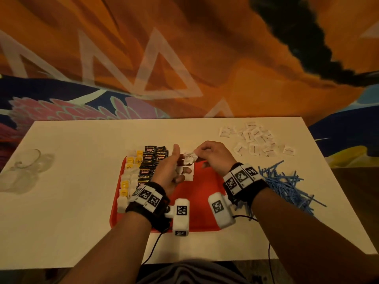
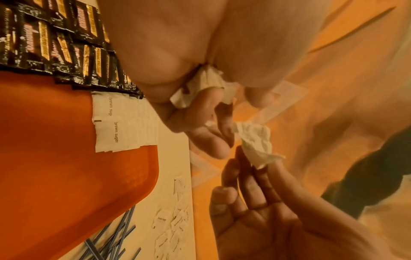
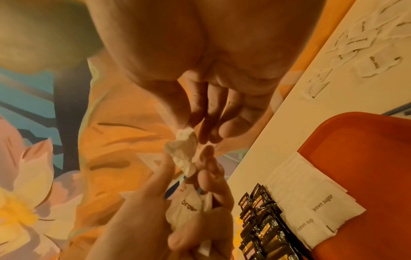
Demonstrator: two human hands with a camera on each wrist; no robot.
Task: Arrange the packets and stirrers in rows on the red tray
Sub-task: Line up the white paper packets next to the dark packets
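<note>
**Both hands on sugar packets above tray**

I see L hand (image 1: 171, 171) gripping a bunch of packets (image 3: 191, 205); R hand (image 1: 213, 156) pinches one packet (image 2: 255, 140) by thumb & fingertips. Tray (image 1: 201, 189) holds tea, coffee, sugar rows. Stirrers (image 1: 287, 187) & loose packets (image 1: 256, 140) lie on surface (image 1: 82, 191), R of tray.
</note>
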